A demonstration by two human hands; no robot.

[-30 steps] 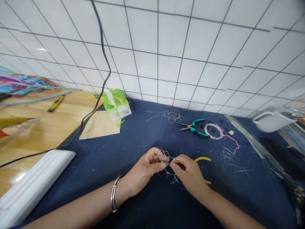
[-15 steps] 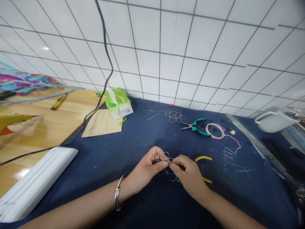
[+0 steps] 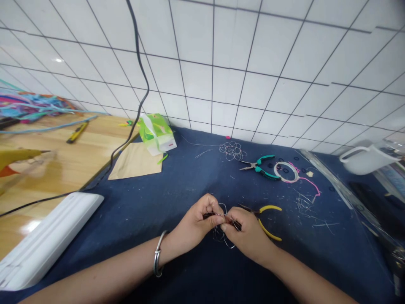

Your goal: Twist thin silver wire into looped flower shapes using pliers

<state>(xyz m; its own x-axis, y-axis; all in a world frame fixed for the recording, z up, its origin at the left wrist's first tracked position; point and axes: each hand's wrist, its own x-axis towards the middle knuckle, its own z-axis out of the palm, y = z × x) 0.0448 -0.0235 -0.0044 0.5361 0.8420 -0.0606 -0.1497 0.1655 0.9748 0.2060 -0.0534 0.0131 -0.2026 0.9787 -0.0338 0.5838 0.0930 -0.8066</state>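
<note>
Thin silver wire bent into loops, a wire flower [image 3: 228,241], is pinched between my two hands over the dark blue cloth [image 3: 142,215]. My left hand [image 3: 204,217] grips it with thumb and fingers from the left. From the right, my right hand [image 3: 242,226] pinches it close to the left fingertips. Parts of the loops are hidden behind the fingers. Beside my right hand lie yellow-handled pliers [image 3: 270,208], partly covered by it. Farther back rest a second looped wire flower [image 3: 232,150] and teal-handled long-nose pliers [image 3: 264,166].
A white ring [image 3: 279,177] with pink cord, loose wire scraps [image 3: 304,202] and a white mug [image 3: 367,160] are on the right. To the left are a brown paper envelope [image 3: 136,162], a green packet [image 3: 156,131], a white case [image 3: 53,236] and a black cable [image 3: 144,97].
My right hand has shifted slightly left and its fingertips now meet the left ones. The wire loops have turned, with more showing below the fingers. More of the yellow-handled pliers shows.
</note>
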